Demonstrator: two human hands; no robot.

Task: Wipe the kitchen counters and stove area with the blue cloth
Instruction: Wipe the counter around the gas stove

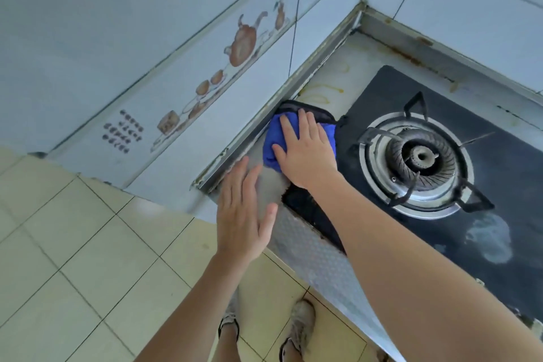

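Soft blue microfibre cloth (271, 141), folded, beside the black glass stove (440, 232).
Limp and light; right hand (305, 153) presses it flat-fingered, left hand (244, 214) rests open on the tabletop (317, 247).

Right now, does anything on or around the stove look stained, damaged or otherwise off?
Yes. Brownish ring stains mark the counter behind the blue cloth, rusty spots line the back wall joint, and a whitish smear sits on the black stove top near the burner.
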